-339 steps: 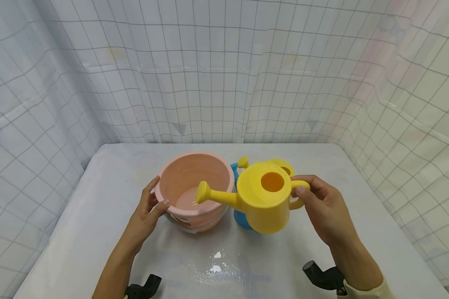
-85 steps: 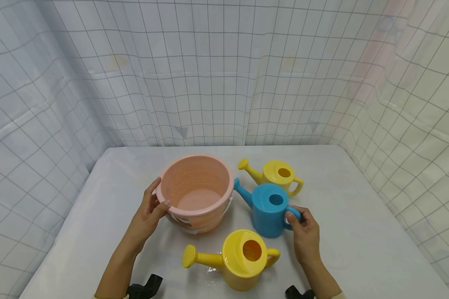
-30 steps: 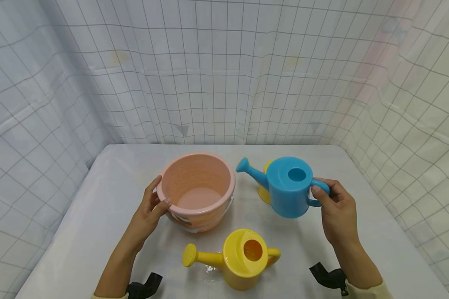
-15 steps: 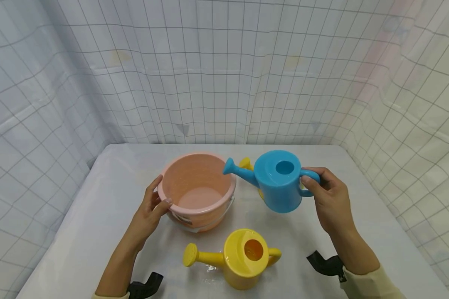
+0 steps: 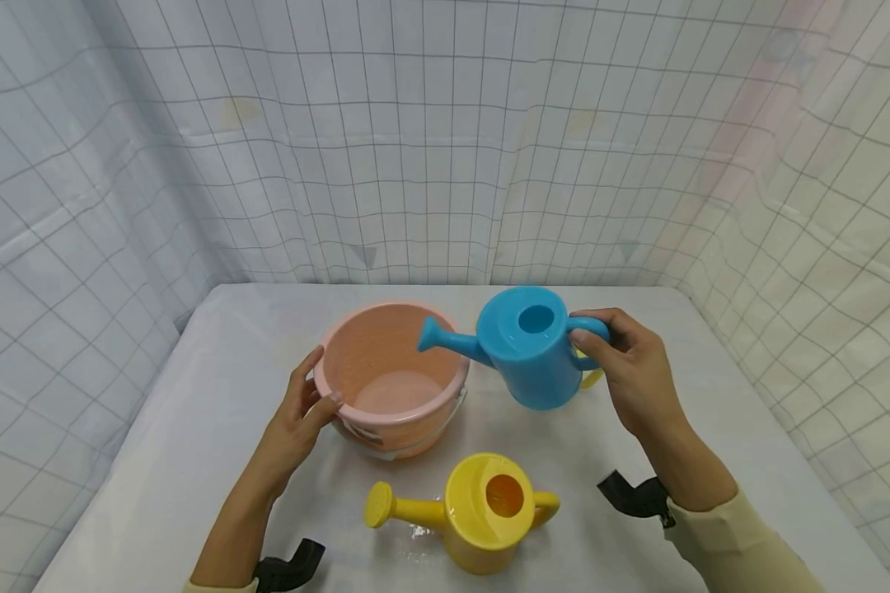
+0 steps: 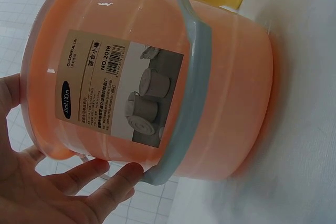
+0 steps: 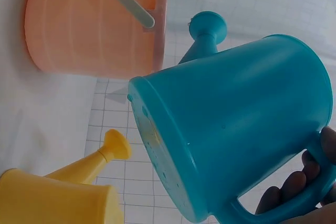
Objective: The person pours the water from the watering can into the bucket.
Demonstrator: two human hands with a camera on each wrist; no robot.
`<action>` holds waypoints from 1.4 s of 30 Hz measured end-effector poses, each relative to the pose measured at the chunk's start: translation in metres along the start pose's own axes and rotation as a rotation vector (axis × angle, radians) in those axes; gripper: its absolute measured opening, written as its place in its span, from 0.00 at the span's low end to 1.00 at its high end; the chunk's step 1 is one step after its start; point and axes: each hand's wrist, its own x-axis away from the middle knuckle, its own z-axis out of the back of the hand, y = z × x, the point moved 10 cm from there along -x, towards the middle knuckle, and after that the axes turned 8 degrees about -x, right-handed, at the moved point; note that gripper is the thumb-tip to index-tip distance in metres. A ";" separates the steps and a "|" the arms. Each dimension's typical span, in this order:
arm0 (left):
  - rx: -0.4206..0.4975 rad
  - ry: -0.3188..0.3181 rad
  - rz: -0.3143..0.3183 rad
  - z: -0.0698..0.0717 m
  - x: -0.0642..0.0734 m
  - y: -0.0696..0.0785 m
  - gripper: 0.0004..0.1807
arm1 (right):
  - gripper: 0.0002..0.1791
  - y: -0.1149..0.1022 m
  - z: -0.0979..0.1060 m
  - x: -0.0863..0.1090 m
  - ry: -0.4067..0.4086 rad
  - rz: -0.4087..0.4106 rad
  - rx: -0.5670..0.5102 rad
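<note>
At white tabletop: gripping blue watering can w/ R hand, holding pink bucket w/ L hand; prob. lining up pour, next needing tilt.

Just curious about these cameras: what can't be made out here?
Head: most of the rear yellow can, behind the blue watering can.
Head: the blue watering can's contents, if any, too dark inside.
Left wrist: finest print on the label, too small.
Right wrist: much of the right hand, cut by the edge.

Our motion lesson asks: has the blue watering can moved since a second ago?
Yes, left and slightly up in the head view: the can, then right of the bucket, now overlaps it.
</note>
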 end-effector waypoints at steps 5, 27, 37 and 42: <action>-0.001 -0.001 -0.003 0.000 0.000 0.001 0.37 | 0.19 -0.004 -0.007 -0.008 -0.038 -0.004 -0.012; -0.003 -0.004 0.013 0.000 0.000 0.000 0.37 | 0.21 -0.015 -0.032 -0.030 -0.168 -0.004 0.121; -0.004 -0.003 0.016 0.000 0.000 0.001 0.37 | 0.20 -0.021 -0.038 -0.043 -0.197 -0.034 0.156; 0.008 -0.004 0.017 -0.001 0.001 0.001 0.37 | 0.20 -0.026 -0.040 -0.048 -0.206 -0.037 0.158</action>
